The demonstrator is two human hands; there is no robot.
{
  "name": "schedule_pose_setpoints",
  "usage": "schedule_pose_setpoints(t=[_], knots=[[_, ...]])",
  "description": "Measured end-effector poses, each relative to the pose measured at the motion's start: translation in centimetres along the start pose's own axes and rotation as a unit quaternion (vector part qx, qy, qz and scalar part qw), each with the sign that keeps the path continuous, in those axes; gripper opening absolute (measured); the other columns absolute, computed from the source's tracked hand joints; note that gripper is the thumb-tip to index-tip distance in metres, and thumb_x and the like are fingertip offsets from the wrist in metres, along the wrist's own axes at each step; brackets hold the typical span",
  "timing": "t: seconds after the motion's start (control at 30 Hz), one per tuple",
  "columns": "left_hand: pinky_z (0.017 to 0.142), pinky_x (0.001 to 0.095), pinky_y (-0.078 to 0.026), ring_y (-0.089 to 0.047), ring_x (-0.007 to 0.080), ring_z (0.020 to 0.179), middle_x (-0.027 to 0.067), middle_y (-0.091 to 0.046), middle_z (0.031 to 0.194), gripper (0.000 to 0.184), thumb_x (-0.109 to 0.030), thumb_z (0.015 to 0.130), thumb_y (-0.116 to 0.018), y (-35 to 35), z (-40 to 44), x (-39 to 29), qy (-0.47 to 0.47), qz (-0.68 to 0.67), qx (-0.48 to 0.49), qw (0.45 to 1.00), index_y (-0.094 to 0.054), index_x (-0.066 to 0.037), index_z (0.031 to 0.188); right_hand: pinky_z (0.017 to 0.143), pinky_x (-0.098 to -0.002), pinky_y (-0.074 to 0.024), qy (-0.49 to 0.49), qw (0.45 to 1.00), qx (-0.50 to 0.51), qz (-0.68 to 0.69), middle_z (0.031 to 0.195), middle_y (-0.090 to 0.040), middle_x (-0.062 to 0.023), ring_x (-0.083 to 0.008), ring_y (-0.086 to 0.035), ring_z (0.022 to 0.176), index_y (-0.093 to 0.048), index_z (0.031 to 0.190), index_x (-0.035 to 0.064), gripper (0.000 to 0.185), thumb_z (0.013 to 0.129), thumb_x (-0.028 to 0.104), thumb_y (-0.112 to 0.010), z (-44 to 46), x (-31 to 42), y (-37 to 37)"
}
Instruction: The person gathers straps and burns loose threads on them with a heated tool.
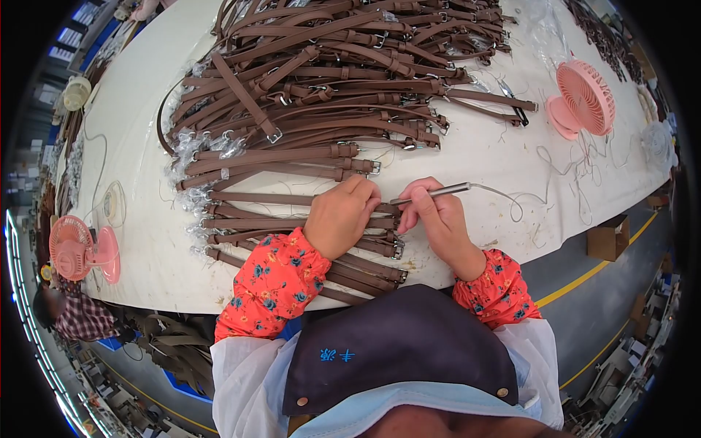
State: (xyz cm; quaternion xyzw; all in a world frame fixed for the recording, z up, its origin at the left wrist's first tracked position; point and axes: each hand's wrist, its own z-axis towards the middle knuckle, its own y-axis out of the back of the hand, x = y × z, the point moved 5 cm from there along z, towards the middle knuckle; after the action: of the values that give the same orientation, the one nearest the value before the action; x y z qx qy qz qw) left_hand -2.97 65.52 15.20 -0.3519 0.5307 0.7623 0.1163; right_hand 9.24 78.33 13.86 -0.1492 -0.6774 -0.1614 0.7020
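Note:
Brown leather-like straps (263,198) with metal buckles lie in rows on the table in front of me. My left hand (342,217) is closed, thumb and fingers pinched on one brown strap close to its buckle end. In my right hand (441,219) is a slim metal pen-shaped tool (449,190) with a thin cord at its rear. The tool's front end points left, toward the strap's buckle end. Whether its tip touches the strap cannot be made out. More straps (365,271) lie below my hands, partly covered by my left sleeve.
A large heap of similar straps (314,73) covers the table's far side. Pink fans stand at the right (584,98) and left (73,248). The tool's cord (544,197) runs loosely rightward. A cardboard box (608,239) sits on the floor; a person (77,312) is at lower left.

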Motion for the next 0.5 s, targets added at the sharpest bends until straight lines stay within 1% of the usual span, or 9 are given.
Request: schedule_pose_setpoints(t=[0.07,0.17,0.5], knots=[[0.066,0.042,-0.05,-0.064,0.036,0.079,0.0116,-0.064,0.09,0.009,-0.007,0.091,-0.067,0.0,0.05,0.06,0.001,-0.002,0.0,1.0,-0.062,-0.006,0.099,0.067,-0.0266,-0.0518,-0.03,1.0,0.004,-0.001,0.072,-0.065,-0.0056,-0.0123,-0.066,0.062,-0.064,0.096,-0.0037,0.039,0.11,0.026,-0.043,-0.04,-0.01,-0.01],[0.067,0.0419,-0.05,-0.065,0.036,0.08,0.0118,-0.064,0.09,0.01,-0.007,0.092,-0.066,-0.07,0.06,0.19,0.006,-0.007,0.0,1.0,-0.061,-0.006,0.1,0.063,-0.0262,-0.051,-0.019,1.0,0.001,-0.008,0.064,-0.063,-0.0038,-0.0121,-0.066,0.062,-0.064,0.099,-0.0026,0.038,0.11,0.027,-0.043,0.04,0.02,-0.15],[0.068,0.0417,-0.051,-0.065,0.0358,0.081,0.0118,-0.065,0.091,0.008,-0.007,0.093,-0.065,-0.06,0.13,0.2,0.017,-0.01,-0.001,1.0,-0.061,-0.006,0.1,0.063,-0.0266,-0.0513,-0.006,1.0,0.013,-0.022,0.065,-0.064,-0.0052,-0.0128,-0.067,0.062,-0.064,0.1,-0.0025,0.039,0.111,0.028,-0.042,0.1,-0.18,-0.21]])
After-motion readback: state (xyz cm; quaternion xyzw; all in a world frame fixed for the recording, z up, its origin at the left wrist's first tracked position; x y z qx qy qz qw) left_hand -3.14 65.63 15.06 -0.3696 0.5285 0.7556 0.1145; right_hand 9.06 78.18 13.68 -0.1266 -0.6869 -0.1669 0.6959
